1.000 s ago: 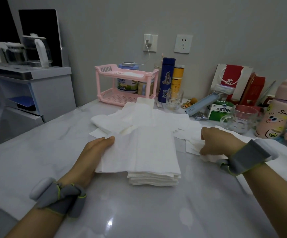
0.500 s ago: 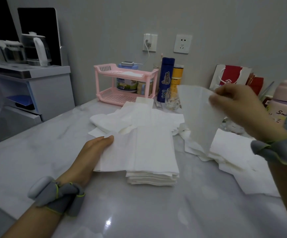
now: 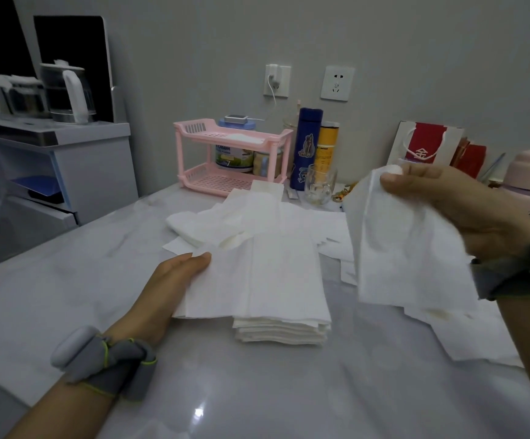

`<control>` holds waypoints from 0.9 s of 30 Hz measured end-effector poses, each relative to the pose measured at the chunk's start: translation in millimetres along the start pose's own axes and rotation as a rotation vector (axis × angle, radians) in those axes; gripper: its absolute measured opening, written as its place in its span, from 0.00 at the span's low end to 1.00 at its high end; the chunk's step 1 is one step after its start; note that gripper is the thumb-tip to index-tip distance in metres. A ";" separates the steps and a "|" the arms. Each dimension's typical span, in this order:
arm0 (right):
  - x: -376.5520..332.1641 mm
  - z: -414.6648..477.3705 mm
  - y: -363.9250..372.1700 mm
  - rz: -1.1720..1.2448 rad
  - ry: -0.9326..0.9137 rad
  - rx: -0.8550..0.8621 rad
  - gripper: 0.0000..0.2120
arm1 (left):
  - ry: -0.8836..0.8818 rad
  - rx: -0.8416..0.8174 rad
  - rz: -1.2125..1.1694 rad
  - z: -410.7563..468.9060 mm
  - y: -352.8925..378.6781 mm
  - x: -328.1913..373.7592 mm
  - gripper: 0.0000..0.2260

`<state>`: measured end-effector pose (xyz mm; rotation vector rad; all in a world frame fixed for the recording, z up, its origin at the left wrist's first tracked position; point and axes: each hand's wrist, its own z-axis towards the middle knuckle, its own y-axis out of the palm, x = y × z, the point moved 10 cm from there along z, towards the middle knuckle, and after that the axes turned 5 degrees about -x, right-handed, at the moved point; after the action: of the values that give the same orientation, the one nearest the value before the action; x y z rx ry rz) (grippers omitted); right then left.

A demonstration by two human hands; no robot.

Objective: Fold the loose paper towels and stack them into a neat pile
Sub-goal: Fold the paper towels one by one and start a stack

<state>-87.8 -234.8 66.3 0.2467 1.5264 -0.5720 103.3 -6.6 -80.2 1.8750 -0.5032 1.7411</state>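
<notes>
My right hand (image 3: 466, 210) pinches one loose paper towel (image 3: 406, 248) up off the tabletop (image 3: 257, 391) — it hangs below my fingers. My left hand (image 3: 168, 280) lies flat and open, holding nothing, fingertips on the unfolded sheet (image 3: 216, 286) topping the folded pile (image 3: 281, 329) just beside it

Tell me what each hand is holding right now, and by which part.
Right hand pinches a loose paper towel by its top edge, lifted off the table. Left hand grips nothing; it rests flat on the left edge of the folded stack.
</notes>
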 end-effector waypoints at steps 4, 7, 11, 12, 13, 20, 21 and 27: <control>-42.9 -10.9 -4.8 -0.386 -0.363 0.248 0.05 | 0.005 -0.020 -0.017 -0.4 3.4 1.9 0.07; -68.3 -24.4 26.7 -0.726 -0.667 0.290 0.05 | 0.014 -0.024 -0.038 -2.4 2.4 3.6 0.07; -51.3 -33.2 85.1 -0.915 -0.896 0.115 0.13 | 0.006 -0.024 -0.058 -3.2 2.9 3.2 0.07; -41.6 -33.5 99.1 -1.001 -0.929 0.068 0.13 | 0.009 -0.027 -0.065 -3.0 1.9 3.6 0.07; -29.2 -35.4 109.8 -1.087 -0.939 0.009 0.14 | 0.007 -0.032 -0.069 -3.6 3.7 2.9 0.07; 19.1 -55.7 122.8 -1.347 -0.975 -0.201 0.08 | 0.010 -0.023 -0.067 0.0 1.8 3.5 0.07; 21.0 -59.3 122.0 -1.352 -0.991 -0.205 0.06 | 0.007 -0.022 -0.059 0.4 2.6 3.2 0.07; 25.4 -65.9 126.9 -1.429 -1.045 -0.201 0.07 | -0.003 -0.010 -0.041 0.6 0.3 0.8 0.07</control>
<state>-83.5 -99.8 13.0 -1.2362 0.4859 -1.3376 103.6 -7.2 -79.4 1.8680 -0.4700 1.7067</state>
